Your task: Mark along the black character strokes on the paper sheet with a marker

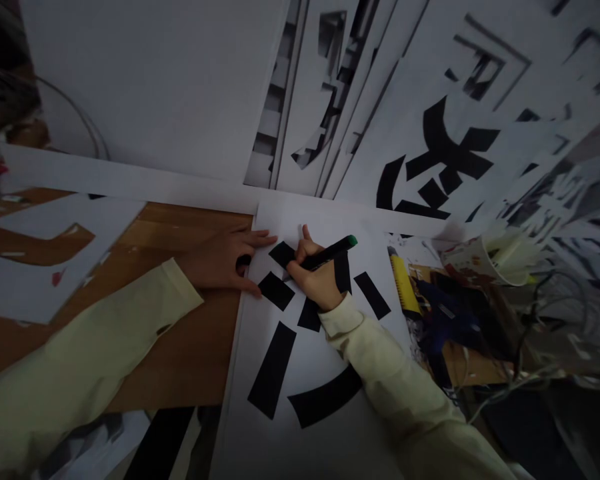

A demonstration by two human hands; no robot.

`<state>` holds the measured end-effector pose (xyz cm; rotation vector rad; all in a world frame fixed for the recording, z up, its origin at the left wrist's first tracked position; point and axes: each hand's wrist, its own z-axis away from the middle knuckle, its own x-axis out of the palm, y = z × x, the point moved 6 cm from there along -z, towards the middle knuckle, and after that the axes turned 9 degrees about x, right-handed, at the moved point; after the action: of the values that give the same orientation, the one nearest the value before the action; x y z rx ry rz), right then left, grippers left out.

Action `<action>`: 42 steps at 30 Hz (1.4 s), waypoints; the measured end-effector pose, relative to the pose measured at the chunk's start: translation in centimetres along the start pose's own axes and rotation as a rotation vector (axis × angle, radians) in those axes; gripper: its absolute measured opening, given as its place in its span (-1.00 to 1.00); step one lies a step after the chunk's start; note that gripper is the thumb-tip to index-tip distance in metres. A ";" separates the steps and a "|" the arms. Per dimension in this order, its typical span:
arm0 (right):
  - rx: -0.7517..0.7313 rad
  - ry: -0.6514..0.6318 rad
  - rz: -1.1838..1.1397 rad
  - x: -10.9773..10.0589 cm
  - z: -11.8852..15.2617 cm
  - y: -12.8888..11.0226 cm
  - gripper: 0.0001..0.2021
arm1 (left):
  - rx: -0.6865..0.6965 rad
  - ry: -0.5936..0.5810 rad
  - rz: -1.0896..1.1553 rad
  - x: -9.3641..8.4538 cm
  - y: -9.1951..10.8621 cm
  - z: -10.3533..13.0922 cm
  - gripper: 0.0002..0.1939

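A black marker with a green end (pixel 337 247) is gripped in my right hand (pixel 313 272), slanting over a white board (pixel 325 360). Its tip is hidden by my fingers, near a black piece (pixel 277 291) on the board. My left hand (pixel 225 259) lies with fingers apart across the board's left edge, thumb and forefinger on the white surface. Around my hands the board bears black shapes: a small block (pixel 282 254), a slanted strip (pixel 373 295), a long strip (pixel 273 371) and a curved band (pixel 325 399).
White boards with cut-out shapes lean at the back, one bearing a black character (pixel 447 150). To the right lie a yellow tube (pixel 404 283), a dark blue tool (pixel 443 313), a paper cup (pixel 480 261) and loose cables. Cut white sheets (pixel 20 287) cover part of the wooden table (pixel 180 360).
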<state>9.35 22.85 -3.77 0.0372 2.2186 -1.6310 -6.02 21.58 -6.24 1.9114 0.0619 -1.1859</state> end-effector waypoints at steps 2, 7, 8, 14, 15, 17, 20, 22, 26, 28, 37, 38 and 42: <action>-0.007 -0.001 0.004 0.0 0.0 0.1 -0.70 | -0.002 -0.005 0.002 0.0 0.0 0.0 -0.48; -0.013 -0.003 -0.011 0.0 0.1 0.1 -0.70 | 0.005 0.011 0.012 0.1 -0.2 0.1 -0.47; -0.007 -0.002 -0.014 -0.1 0.1 0.1 -0.70 | 0.008 0.013 0.006 0.1 -0.2 0.1 -0.47; 0.009 0.000 -0.029 -0.2 0.1 -0.2 -0.71 | -0.011 -0.006 0.008 0.1 -0.1 0.0 -0.44; 0.001 -0.006 -0.021 -0.1 0.1 -0.2 -0.71 | -0.008 -0.002 0.011 0.0 0.0 0.0 -0.43; -0.012 -0.009 -0.003 -0.1 0.1 -0.3 -0.71 | 0.001 0.004 0.016 0.0 0.0 0.0 -0.42; -0.013 0.002 0.020 -0.1 0.2 -0.1 -0.70 | 0.001 -0.003 0.013 0.1 -0.2 0.0 -0.45; -0.017 0.006 0.025 -0.2 0.2 -0.1 -0.69 | -0.001 -0.001 0.015 0.2 -0.3 0.1 -0.47; -0.025 0.002 0.017 -0.2 0.2 -0.1 -0.68 | 0.003 0.014 0.022 0.2 -0.4 0.1 -0.48; -0.021 -0.001 0.008 -0.1 0.2 -0.1 -0.68 | 0.002 0.011 0.025 0.2 -0.3 0.1 -0.48; -0.008 -0.016 -0.018 -0.3 0.3 -0.1 -0.67 | 0.010 -0.005 0.001 0.3 -0.4 0.1 -0.48; -0.010 -0.014 -0.016 -0.3 0.3 -0.2 -0.67 | 0.014 0.002 0.001 0.3 -0.5 0.1 -0.47; -0.018 0.006 -0.045 -0.5 0.3 -0.3 -0.69 | 0.010 0.009 0.007 0.4 -0.6 0.2 -0.45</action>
<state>9.85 22.54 -3.38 -0.0130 2.2534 -1.6364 -6.22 21.71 -6.94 1.9244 0.0541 -1.1747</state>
